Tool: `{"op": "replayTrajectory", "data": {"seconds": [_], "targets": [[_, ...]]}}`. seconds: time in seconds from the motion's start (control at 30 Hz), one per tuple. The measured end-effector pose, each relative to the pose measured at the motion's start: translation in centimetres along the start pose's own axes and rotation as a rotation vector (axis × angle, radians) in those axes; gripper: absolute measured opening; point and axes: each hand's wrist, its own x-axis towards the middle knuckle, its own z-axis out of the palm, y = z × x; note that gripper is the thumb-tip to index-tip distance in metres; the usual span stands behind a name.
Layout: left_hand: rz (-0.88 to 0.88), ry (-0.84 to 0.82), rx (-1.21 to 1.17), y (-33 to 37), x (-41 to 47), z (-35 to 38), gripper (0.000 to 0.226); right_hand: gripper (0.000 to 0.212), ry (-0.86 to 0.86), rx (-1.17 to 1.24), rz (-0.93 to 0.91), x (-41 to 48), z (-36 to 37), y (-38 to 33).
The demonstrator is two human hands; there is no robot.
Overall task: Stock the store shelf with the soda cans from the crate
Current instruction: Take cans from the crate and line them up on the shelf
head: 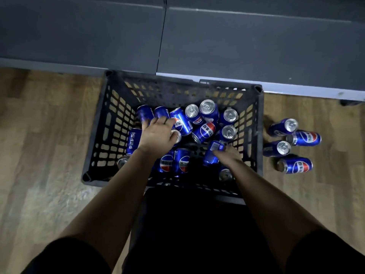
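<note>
Reaching into the crate (255, 119) with both arms, we are at the pick-up step: cans are being gathered, none yet on its way to the shelf.

- Soda cans (206, 131): a loose jumble on the crate bottom, some upright with silver tops showing, most lying on their sides.
- Left hand (158, 133): knuckles up, fingers curled down over a silver-ended can (176, 135) lying among its neighbours. It looks like a wrap-around grip, though the fingertips are hidden.
- Right hand (229, 156): closed round the lower part of a blue can (213, 153) near the crate's right wall, thumb side toward us; the fingers underneath are out of sight.
- Four loose cans (304, 137) sit on the wood floor (49, 135) just right of the crate, two upright and two on their sides.
- Grey shelf (256, 46) lies just beyond the crate's far rim; no cans show on the part we can see.

Next move, as we judge it: lift both cans straight up clear of the pile and the rim, turn them upright, then carry them forward to the shelf. The tipped neighbours may roll when these two come out.
</note>
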Motion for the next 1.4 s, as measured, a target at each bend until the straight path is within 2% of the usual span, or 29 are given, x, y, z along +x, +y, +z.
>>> {"op": "replayTrajectory", "data": {"seconds": [0.07,0.17,0.43,0.9,1.07,1.23,1.4], "targets": [[0.003,0.006,0.008,-0.3,0.4,1.6,0.045,0.034,0.011,0.046,-0.002,1.5,0.9,0.9],[-0.011,0.022,-0.019,-0.6,0.8,3.2,0.045,0.038,0.023,0.122,0.013,3.3,2.0,1.9],[0.018,0.042,-0.015,-0.8,1.6,5.8,0.041,0.038,0.033,0.183,0.054,5.8,3.3,3.0],[0.026,0.001,-0.002,-1.4,2.1,6.4,0.041,0.046,0.018,0.24,0.061,7.7,4.1,3.2],[0.029,0.015,-0.003,-1.2,2.0,5.9,0.039,0.036,-0.001,0.34,0.07,6.7,3.6,2.6],[0.045,0.029,-0.014,-0.7,2.0,5.4,0.039,0.023,-0.035,0.442,0.005,5.9,3.3,2.1],[0.045,0.043,-0.011,-0.1,2.0,4.4,0.04,0.045,-0.089,0.482,0.04,4.8,2.1,1.1]]}}
